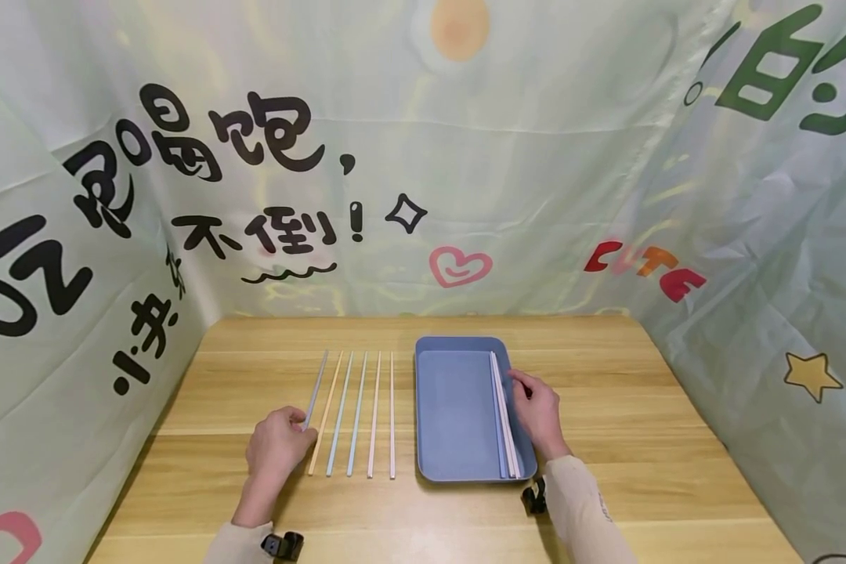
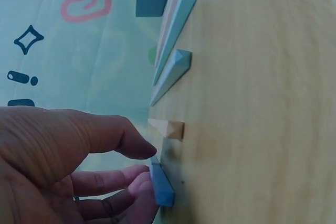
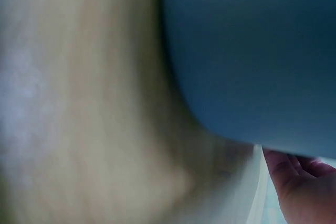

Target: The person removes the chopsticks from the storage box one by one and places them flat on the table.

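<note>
At the left end of a row of chopsticks, my left hand (image 1: 278, 445) pinches a blue chopstick (image 1: 316, 385) near its thick end. The left wrist view has the thumb and fingers around that blue chopstick (image 2: 163, 186), its end low over the table. Right beside it lies a yellow chopstick (image 1: 327, 411), then two light blue ones (image 1: 356, 411) and two pink ones (image 1: 392, 415). My right hand (image 1: 541, 411) holds the right rim of a blue tray (image 1: 458, 415). Blue and pale pink chopsticks (image 1: 505, 415) lie along the tray's right inside wall.
A wooden table (image 1: 606, 439) bears the tray and the row. Printed cloth walls (image 1: 550, 180) close in the back and both sides. The tray's side (image 3: 247, 66) fills much of the right wrist view, which is blurred.
</note>
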A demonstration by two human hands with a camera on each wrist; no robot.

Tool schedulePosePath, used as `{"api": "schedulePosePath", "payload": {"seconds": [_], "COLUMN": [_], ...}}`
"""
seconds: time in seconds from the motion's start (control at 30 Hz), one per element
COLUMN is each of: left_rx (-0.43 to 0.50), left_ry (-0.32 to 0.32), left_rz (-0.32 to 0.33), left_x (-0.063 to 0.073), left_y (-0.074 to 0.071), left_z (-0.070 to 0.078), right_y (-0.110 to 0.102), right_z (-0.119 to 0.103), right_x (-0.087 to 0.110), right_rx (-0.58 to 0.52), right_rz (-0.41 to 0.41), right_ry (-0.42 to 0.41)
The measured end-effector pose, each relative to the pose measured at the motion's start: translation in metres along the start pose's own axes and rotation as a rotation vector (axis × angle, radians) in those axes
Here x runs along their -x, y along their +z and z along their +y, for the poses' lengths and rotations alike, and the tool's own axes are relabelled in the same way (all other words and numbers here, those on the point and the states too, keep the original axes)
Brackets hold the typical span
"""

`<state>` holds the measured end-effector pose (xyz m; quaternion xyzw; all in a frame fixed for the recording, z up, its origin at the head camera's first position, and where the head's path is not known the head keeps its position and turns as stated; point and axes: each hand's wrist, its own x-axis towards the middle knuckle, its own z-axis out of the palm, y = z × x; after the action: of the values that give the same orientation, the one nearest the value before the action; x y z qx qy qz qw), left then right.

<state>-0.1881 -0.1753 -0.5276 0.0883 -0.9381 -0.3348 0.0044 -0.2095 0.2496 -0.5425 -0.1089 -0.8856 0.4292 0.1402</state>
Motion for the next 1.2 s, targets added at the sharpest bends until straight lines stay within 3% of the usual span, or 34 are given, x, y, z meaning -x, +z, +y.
{"api": "schedulePosePath", "payload": {"seconds": [0.27, 0.53, 0.8, 1.2], "left_rx": [0.001, 0.097, 0.225, 0.31], "left_ry": [0.013, 0.076, 0.226, 0.327], "left_rz": [0.033, 0.08, 0.112, 0.042], "left_x": [0.0, 0.002, 0.006, 0.023], "left_y": [-0.002, 0.004, 0.029, 0.069], "left_z": [0.013, 0.05, 0.089, 0.139], "right_y": [0.0, 0.0, 0.001, 0.001], "right_z": [0.0, -0.001, 0.001, 0.001], "right_x": [-0.001, 0.0, 0.001, 0.001], "right_rx": [0.012, 0.01, 0.008, 0.005], "right_rz": [0.005, 0.0, 0.0, 0.002], "right_ry": [-0.004, -0.001, 0.003, 0.002]}}
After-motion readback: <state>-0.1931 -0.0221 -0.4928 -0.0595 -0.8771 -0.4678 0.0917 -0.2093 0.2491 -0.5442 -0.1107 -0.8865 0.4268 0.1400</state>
